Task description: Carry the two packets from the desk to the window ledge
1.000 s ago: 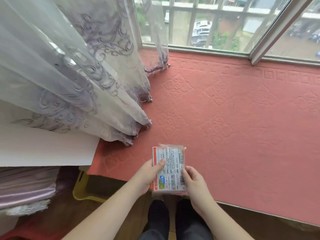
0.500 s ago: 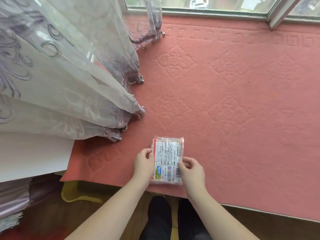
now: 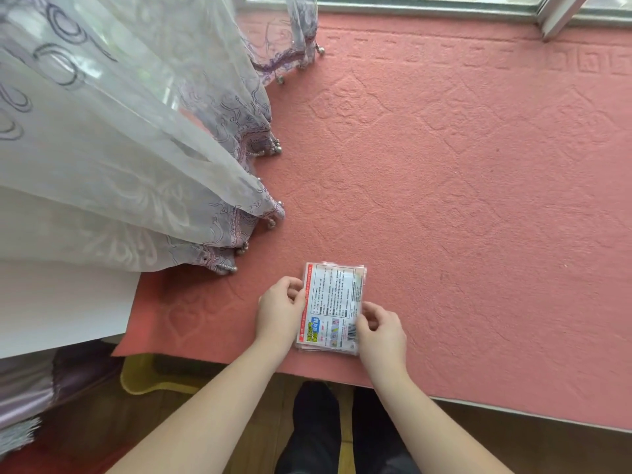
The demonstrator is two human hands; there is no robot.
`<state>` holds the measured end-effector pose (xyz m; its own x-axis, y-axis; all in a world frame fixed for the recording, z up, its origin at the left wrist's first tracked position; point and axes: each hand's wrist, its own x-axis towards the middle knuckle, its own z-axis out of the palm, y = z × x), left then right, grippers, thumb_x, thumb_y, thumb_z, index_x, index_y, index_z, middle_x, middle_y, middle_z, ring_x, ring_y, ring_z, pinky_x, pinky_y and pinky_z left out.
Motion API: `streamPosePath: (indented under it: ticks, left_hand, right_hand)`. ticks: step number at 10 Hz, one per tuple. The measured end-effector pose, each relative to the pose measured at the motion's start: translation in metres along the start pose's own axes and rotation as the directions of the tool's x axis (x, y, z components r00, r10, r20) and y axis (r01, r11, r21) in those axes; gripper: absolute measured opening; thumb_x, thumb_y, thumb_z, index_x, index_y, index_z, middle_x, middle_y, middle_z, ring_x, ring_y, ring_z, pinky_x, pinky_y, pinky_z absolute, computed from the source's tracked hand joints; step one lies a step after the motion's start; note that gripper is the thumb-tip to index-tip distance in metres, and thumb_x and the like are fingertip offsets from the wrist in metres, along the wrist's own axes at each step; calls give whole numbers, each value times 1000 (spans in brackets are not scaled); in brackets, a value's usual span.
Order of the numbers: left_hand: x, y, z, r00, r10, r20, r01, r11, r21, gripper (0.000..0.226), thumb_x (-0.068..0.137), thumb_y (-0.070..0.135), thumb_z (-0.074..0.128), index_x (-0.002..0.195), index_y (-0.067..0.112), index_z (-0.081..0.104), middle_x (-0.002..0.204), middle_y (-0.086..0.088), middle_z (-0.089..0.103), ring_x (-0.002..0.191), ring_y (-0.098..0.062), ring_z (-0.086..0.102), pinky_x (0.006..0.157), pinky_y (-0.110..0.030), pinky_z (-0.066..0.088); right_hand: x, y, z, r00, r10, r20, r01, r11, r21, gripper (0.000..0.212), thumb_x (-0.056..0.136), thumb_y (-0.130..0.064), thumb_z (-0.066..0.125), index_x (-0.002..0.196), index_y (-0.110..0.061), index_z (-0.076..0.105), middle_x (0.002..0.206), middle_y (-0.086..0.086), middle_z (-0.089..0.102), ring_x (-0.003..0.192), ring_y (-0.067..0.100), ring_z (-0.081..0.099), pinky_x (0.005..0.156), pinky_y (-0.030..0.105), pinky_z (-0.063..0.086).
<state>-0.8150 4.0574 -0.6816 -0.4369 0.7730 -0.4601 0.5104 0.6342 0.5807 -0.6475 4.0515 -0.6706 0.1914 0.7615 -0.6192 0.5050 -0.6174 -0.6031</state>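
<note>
Clear plastic packets (image 3: 331, 307), stacked with a printed label face up, lie on the pink textured mat (image 3: 461, 206) that covers the window ledge, close to its near edge. Only the edges of a second packet show under the top one, at the upper right and along the bottom. The stack sits directly between the two hands: the left hand (image 3: 281, 311) is at its left long edge, the right hand (image 3: 379, 328) at its lower right corner. The long axis of the stack runs away from the person, toward the window, with a slight tilt to the right at the far end. Both hands are equally near; neither has to reach.

Left hand: fingers curled, fingertips pinching the left edge. Right hand: fingers curled, fingertips on the right edge by the barcode. Whether the stack rests fully on the mat or is held just above it cannot be told.

Judgement: placement is at its last step; release calls only for both hands to part sideways.

Farther left, a sheer embroidered curtain (image 3: 143, 148) with a beaded hem drapes onto the mat, apart from the stack. Beyond, the window frame (image 3: 427, 5) bounds the ledge.
</note>
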Motion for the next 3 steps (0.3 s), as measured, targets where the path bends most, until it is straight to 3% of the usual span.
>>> streamPosePath:
  ticks: [1,3]
  left_hand:
    - [-1,3,-3,1000,3,11,-4,999,49,13,91,21,65,103,22,68,89,8,58,89,-18,62,75,-29,47]
    - [-18,1,-19,994,-3,107,-5,997,74,33,92,33,58,125,26,58,105,6,55,107,-17,54,83,-30,42]
  right_hand:
    - [-2,-3,-4,1000,4,16,-4,999,-32,32,96,-20,58,127,-19,64,115,-2,60,100,13,60,79,24,40]
    - [-9,-12,-25,997,-66,32,69,993,-96,34,96,-20,54,130,-18,60,119,-2,63,100,11,58,85,27,43]
